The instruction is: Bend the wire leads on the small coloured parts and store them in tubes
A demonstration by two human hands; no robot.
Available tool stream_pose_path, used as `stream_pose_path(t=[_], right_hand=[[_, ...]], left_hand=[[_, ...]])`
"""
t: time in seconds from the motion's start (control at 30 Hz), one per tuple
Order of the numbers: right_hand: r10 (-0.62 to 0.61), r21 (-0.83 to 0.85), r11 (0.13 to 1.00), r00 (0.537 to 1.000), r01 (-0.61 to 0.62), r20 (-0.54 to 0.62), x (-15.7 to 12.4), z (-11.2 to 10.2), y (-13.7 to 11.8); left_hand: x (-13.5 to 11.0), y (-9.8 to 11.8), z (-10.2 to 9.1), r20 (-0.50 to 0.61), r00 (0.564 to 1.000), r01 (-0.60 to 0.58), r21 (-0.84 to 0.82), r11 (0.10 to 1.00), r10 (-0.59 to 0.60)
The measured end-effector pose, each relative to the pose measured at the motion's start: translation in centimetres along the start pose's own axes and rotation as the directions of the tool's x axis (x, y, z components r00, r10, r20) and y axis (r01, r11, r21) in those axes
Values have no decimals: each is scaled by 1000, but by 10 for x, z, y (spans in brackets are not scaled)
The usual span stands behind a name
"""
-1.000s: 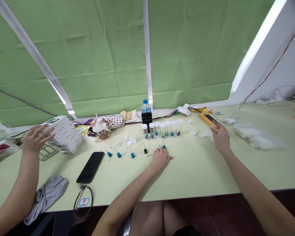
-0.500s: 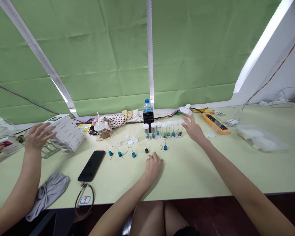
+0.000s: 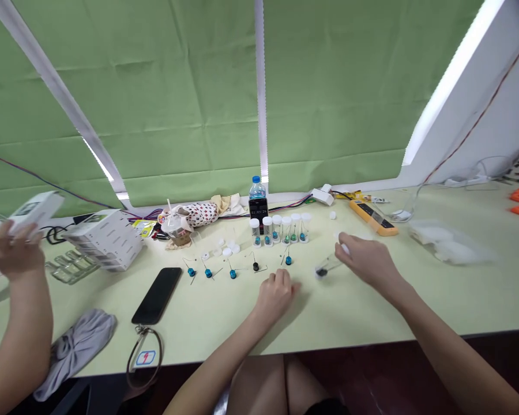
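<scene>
My right hand (image 3: 365, 260) is closed around the white-capped end of a small clear vial (image 3: 332, 265). The vial lies tilted over the table, a dark piece in its lower left end. Loosely curled, my left hand (image 3: 277, 294) rests on the table with nothing visible in it. Beyond it lie a black wire-legged component (image 3: 255, 266) and a blue one (image 3: 288, 261). Several more blue wire-legged components (image 3: 208, 273) stretch to the left. Behind them several white-capped vials (image 3: 286, 230) stand upright, with blue or green pieces inside.
A stopwatch phone (image 3: 258, 208) leans on a water bottle (image 3: 256, 189). White caps (image 3: 227, 252) lie left of the vials. A black phone (image 3: 157, 295) lies left, an orange multimeter (image 3: 374, 218) right. At far left a co-worker's hand (image 3: 15, 251) holds a white box (image 3: 38, 210).
My right hand has taken the rightmost vial from the row and brought it nearer and rightward, tilting it. My left hand has shifted slightly right. The co-worker's hand has moved left, lifting a box.
</scene>
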State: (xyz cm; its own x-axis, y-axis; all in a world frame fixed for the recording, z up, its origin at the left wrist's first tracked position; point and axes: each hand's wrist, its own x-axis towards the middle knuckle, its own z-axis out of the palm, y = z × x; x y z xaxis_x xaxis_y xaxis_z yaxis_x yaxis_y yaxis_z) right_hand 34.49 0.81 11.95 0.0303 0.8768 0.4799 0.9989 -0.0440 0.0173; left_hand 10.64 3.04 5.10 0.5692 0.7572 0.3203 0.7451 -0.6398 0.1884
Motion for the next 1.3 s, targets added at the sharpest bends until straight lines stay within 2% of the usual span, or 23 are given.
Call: stream_pose_path(t=[0.03, 0.1, 0.13, 0.17, 0.23, 0.3, 0.37, 0.43, 0.5, 0.53, 0.57, 0.6, 0.63, 0.67, 0.73, 0.8, 0.87, 0.93, 1.0, 1.03, 1.1, 1.2, 1.3], right_hand=[[-28, 16, 999, 1000, 28, -7, -9, -9, -13], [-98, 74, 992, 995, 99, -11, -24, -19, -36], [-123, 101, 987, 992, 124, -13, -28, -21, -43], [-134, 128, 983, 991, 135, -14, -32, -21, -48], [-130, 197, 972, 991, 126, 7, -36, -15, -48], [-102, 296, 952, 993, 80, 59, -39, -6, -41], [-73, 421, 907, 990, 15, 123, -42, 5, -29], [-62, 562, 826, 984, -43, 166, -43, 17, -15], [-8, 680, 728, 991, -84, 131, -39, 30, 7], [60, 714, 693, 995, -96, 76, -35, 37, 20], [169, 722, 681, 986, -124, 10, -30, 45, 34], [272, 695, 698, 961, -170, -38, -24, 53, 47], [304, 644, 737, 952, -205, -45, -18, 61, 59], [260, 569, 794, 966, -214, 0, -12, 70, 68], [149, 432, 884, 984, -178, 100, -5, 85, 75], [125, 301, 941, 985, -155, 116, -4, 93, 68], [183, 220, 958, 983, -186, 36, -6, 92, 52], [195, 295, 937, 981, -185, -5, -9, 80, 32], [89, 540, 834, 994, -109, 64, -13, 62, 13], [11, 676, 732, 994, -85, 113, -16, 52, 5], [-120, 845, 524, 974, -103, 193, -20, 35, -9], [-248, 934, 296, 927, -202, 280, -25, 24, -21], [-365, 943, 145, 869, -301, 333, -30, 25, -27]], left_hand=[[1, 11, -7, -36, 998, -57, -102, 993, 54], [4, 32, -16, -52, 997, -75, -369, 926, 60], [6, 42, -18, 20, 998, -42, -527, 849, 61], [8, 50, -18, 141, 985, 26, -677, 736, 95], [14, 61, -13, 350, 925, 244, -844, 477, 146], [19, 65, -8, 476, 851, 413, -867, 278, 220], [24, 65, -5, 532, 788, 516, -845, 138, 310], [24, 63, -5, 551, 710, 615, -788, -6, 439], [19, 58, -5, 524, 609, 717, -684, -131, 595], [15, 56, -5, 496, 560, 758, -630, -169, 664], [10, 53, -5, 464, 522, 783, -594, -185, 716], [6, 50, -4, 451, 508, 790, -584, -188, 734], [4, 47, -4, 450, 531, 774, -603, -193, 718], [2, 44, -4, 447, 578, 737, -645, -202, 682], [6, 38, -5, 417, 704, 639, -725, -257, 574], [14, 32, -7, 396, 778, 585, -740, -332, 488], [23, 25, -10, 425, 784, 596, -719, -358, 452], [28, 18, -12, 487, 756, 635, -709, -307, 438], [31, 10, -14, 551, 726, 666, -714, -217, 412], [31, 7, -16, 574, 717, 672, -719, -177, 395], [32, 2, -19, 594, 716, 671, -731, -126, 368], [33, -1, -24, 596, 709, 668, -739, -90, 377], [34, -3, -24, 608, 687, 688, -720, -89, 397]])
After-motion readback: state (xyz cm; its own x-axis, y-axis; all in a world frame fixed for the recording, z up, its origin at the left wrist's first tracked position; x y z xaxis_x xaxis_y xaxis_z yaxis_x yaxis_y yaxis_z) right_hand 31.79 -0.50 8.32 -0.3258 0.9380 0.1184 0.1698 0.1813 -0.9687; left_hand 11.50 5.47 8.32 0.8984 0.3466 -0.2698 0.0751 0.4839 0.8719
